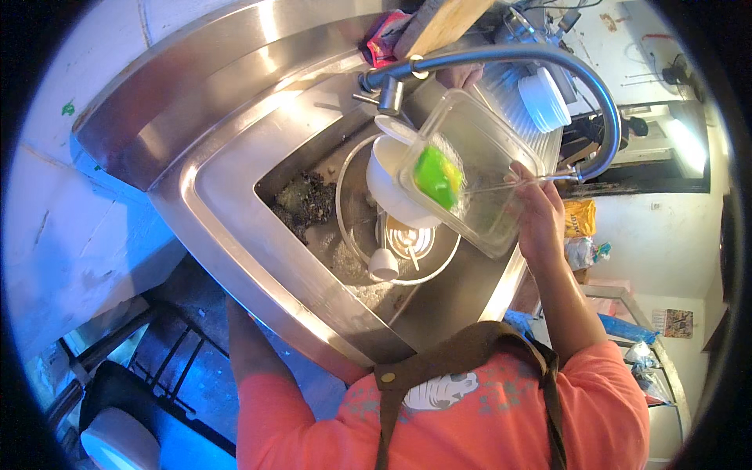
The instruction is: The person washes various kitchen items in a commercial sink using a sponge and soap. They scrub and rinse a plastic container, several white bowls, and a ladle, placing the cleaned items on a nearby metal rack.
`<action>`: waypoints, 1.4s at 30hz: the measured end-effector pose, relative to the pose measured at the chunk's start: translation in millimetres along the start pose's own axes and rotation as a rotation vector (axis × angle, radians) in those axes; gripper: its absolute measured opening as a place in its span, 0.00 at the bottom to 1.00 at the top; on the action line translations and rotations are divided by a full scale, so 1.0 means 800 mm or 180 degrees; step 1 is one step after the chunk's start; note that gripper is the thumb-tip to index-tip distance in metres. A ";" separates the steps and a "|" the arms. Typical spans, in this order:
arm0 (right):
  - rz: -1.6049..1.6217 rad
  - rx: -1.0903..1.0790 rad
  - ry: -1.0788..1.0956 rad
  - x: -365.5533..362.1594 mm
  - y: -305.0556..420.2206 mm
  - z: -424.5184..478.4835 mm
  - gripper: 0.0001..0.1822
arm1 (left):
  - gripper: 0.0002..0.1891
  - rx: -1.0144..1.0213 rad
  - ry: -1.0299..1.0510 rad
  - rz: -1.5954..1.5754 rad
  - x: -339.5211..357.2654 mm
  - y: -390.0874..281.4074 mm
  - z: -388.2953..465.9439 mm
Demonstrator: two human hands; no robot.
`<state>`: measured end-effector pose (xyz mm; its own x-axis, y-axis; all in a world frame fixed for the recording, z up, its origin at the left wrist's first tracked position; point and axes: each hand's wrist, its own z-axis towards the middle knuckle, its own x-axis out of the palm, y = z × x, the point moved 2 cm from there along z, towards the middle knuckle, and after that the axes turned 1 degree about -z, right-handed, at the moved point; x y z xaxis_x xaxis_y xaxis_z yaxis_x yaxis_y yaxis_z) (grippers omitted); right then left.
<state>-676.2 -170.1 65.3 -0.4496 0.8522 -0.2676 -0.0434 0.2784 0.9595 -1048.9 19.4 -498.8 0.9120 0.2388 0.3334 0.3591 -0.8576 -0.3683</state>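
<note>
My right hand (534, 202) grips the edge of a clear rectangular plastic container (493, 235) over the sink. Thin water from the curved tap (611, 111) reaches the container beside my fingers. A bright green and yellow object (437, 178), blurred, shows at the container; whether it is inside or behind cannot be told. Beyond it, a white bowl (388, 176) and a small white cup-shaped item (383, 264) lie in a round, pale-rimmed basin (346, 235) in the sink. My left forearm passes behind the sink's front edge, and my left hand is hidden.
Dark food scraps (305, 202) lie in the steel sink (235, 176). A wooden board (435, 29) and a red packet (385, 38) stand behind the tap. White tubs (543, 100) rest on the ribbed drainer. Part of a hand (461, 76), owner unclear, shows beyond the tap. A person stands farther off.
</note>
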 end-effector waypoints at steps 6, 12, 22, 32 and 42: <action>0.0238 -0.0394 0.0053 -0.009 -0.032 0.039 0.11 | 0.14 0.0756 -0.0133 0.0322 -0.002 -0.048 -0.144; 0.0957 -0.0464 0.0739 -0.018 -0.041 0.084 0.06 | 0.13 0.3630 -0.1332 0.1480 0.110 -0.138 -0.455; 0.1828 -0.0811 0.2380 -0.016 -0.002 0.096 0.13 | 0.27 0.4402 0.0783 0.6652 0.534 0.029 -0.568; 0.2208 -0.0398 0.2540 -0.045 -0.009 0.126 0.15 | 0.23 0.3907 0.0688 0.6468 0.598 0.056 -0.541; 0.2127 0.0197 0.2274 0.007 -0.023 0.135 0.12 | 0.24 0.2860 -0.0491 0.7236 0.615 0.017 -0.629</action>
<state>-581.7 -123.0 36.5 -0.7997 0.3798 0.4651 0.4543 -0.1237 0.8822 -694.7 -104.1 97.2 -0.1596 -0.3070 -0.9382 -0.8257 0.5624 -0.0436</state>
